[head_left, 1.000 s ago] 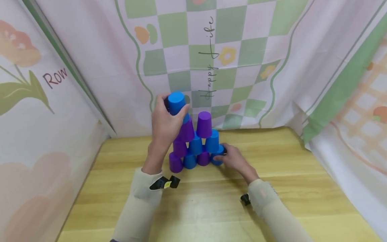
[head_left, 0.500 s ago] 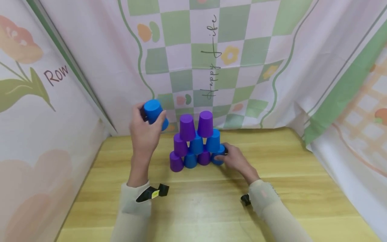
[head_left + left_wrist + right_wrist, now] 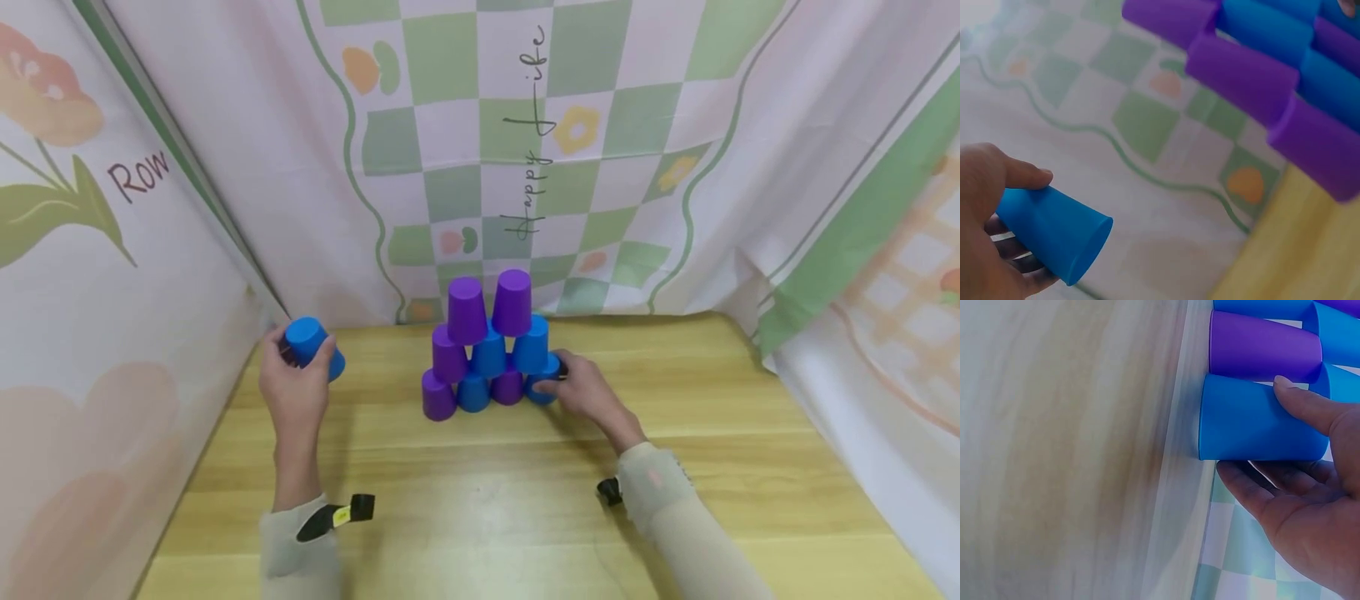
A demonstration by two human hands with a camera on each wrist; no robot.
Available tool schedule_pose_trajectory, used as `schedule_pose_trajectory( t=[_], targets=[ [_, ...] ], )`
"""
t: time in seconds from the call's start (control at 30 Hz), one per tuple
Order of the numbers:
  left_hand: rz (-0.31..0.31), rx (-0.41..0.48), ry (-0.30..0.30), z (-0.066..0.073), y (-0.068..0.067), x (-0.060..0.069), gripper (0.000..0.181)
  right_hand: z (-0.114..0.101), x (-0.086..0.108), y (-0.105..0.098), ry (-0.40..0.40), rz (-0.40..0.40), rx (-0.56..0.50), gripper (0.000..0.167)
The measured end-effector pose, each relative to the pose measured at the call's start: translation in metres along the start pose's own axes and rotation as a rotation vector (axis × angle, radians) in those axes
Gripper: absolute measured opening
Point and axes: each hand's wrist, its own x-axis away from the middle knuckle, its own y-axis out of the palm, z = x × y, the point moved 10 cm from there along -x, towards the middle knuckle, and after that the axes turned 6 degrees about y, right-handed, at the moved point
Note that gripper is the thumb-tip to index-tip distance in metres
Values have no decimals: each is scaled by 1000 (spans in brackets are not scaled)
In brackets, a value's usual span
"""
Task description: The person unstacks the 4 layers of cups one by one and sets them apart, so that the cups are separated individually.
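Note:
My left hand (image 3: 294,396) grips a blue cup (image 3: 306,340), tilted and bottom up, over the left part of the table. In the left wrist view the thumb lies on one side of this blue cup (image 3: 1054,228) and the fingers curl round the other. At mid-table stands a three-row pyramid of upside-down cups, with two purple cups (image 3: 467,311) side by side on top. Blue and purple cups (image 3: 449,354) mix in the rows below. At its lower right corner my right hand (image 3: 588,390) holds the end blue cup (image 3: 1254,422) between thumb and fingers.
The wooden table (image 3: 480,508) is bounded by a patterned curtain (image 3: 570,192) at the back, close behind the pyramid. More printed cloth (image 3: 90,333) hangs along the left side, near my left hand.
My left hand has carried the blue cup from the pyramid's top left, moving left and down, away from the stack. The right hand stays at the lower right cup.

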Motion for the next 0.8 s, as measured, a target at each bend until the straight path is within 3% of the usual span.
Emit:
schedule_pose_trajectory(
  t=[0.2,0.47,0.8],
  targets=[
    [5,-17,-12,-34,-11,2,55,-1,0,0,-16,2,4,57],
    [-37,-40,-116,-81,-10,8,59,0,-2,1,-8,-6,5,57],
    [-38,-55,-214,-107,-18,12,60,-1,-1,-1,-12,0,-3,55]
  ],
)
